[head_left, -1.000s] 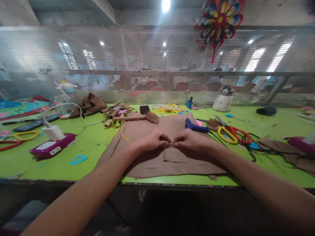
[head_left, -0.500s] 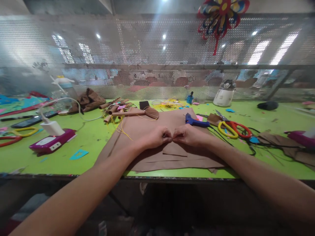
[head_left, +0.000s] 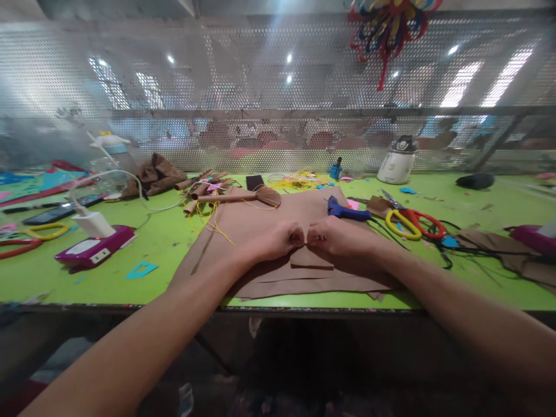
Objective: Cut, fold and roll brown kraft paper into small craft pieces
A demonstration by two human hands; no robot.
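Note:
My left hand (head_left: 283,240) and my right hand (head_left: 330,234) meet almost fingertip to fingertip over the middle of the brown paper sheets (head_left: 260,284). Both are closed in a pinch on the upper edge of a small piece of brown paper (head_left: 311,259), whose lower part shows below the fingers. The fingers hide its top edge. A blue glue gun (head_left: 350,212) lies just beyond my right hand. Past my left hand, a pleated brown paper fan (head_left: 268,197) on a rolled stick rests on the far part of the sheets.
Scissors with red and yellow handles (head_left: 417,225) lie to the right. Rolled brown paper tubes (head_left: 202,190) with yellow string are at back left. A purple power strip (head_left: 95,248) with a white plug sits left. A white bottle (head_left: 397,162) stands behind.
The small paper's lower edge has turned from slanted to nearly level. Both hands stay pinched, with the fingertips slightly farther apart. The whole view has shifted a little.

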